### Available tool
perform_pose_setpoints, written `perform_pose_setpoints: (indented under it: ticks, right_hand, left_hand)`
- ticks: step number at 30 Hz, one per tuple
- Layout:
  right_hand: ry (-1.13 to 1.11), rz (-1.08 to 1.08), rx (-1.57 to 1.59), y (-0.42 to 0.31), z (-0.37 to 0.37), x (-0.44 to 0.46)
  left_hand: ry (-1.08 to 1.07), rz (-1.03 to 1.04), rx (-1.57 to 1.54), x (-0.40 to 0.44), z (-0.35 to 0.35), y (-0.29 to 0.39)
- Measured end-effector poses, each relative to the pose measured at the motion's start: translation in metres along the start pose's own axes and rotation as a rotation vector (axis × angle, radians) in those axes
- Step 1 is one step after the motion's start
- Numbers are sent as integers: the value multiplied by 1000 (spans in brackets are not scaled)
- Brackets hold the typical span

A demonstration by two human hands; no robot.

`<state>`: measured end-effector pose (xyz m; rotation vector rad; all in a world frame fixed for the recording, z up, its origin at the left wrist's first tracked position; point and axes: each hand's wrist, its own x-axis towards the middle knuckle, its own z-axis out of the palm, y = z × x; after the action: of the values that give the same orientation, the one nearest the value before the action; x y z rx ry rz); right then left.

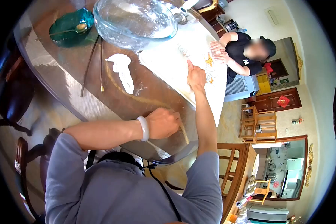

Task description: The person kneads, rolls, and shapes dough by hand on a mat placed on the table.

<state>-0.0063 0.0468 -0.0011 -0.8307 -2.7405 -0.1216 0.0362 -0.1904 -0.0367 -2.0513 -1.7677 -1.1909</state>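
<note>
My left hand (pixel 163 123), with a pale bangle (pixel 143 129) on its wrist, is a closed fist at the near edge of the glass-topped table (pixel 138 108); its palm side is hidden. My right hand (pixel 196 77) is over the white board (pixel 164 65), one digit stretched toward the top and the other fingers curled; anything inside is hidden. Small orange-and-white pieces (pixel 209 61) lie on the board beside it. A crumpled white cloth or bag (pixel 122 71) lies on the table, left of the board.
A large glass bowl (pixel 136 24) overlaps the board's far-left side. Chopsticks (pixel 101 67) and a teal dish (pixel 67 33) with a spoon (pixel 80 27) are at left. Across the board, a person (pixel 240 50) in black has both hands at its edge. Wooden furniture (pixel 233 168) stands at right.
</note>
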Motion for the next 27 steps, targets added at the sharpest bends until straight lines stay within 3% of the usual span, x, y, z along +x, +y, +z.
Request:
perform_pose_setpoints:
  ticks: [4, 7, 8, 11, 13, 15, 18, 19, 24, 27]
  right_hand:
    - [286, 66, 1, 0, -23, -16]
    - [487, -125, -66, 10, -33, -25]
    - [420, -228, -112, 18, -29, -27]
    - [191, -121, 491, 56, -13, -18]
    - [303, -22, 389, 45, -35, -20]
    - [300, -125, 406, 41, -29, -18]
    - [-10, -255, 348, 18, -8, -32]
    - [10, -375, 185, 4, -10, -41]
    - [-234, -133, 125, 4, -9, -22]
    - [-205, -104, 47, 6, -2, -10]
  left_hand:
    - [-21, -46, -4, 0, -6, -3]
    - [-17, -35, 0, -1, -6, 1]
    - [-19, -30, 8, -1, -6, 1]
    - [15, -15, 4, 0, -1, -3]
    - [30, -18, -17, -4, 2, -1]
    - [26, -8, -32, -3, 1, 0]
    - [-25, -18, -17, -2, -3, -1]
    - [-37, -13, -8, -1, -4, -2]
    - [-46, 15, -9, -3, -3, 3]
    - [12, 9, -54, -2, -4, 4]
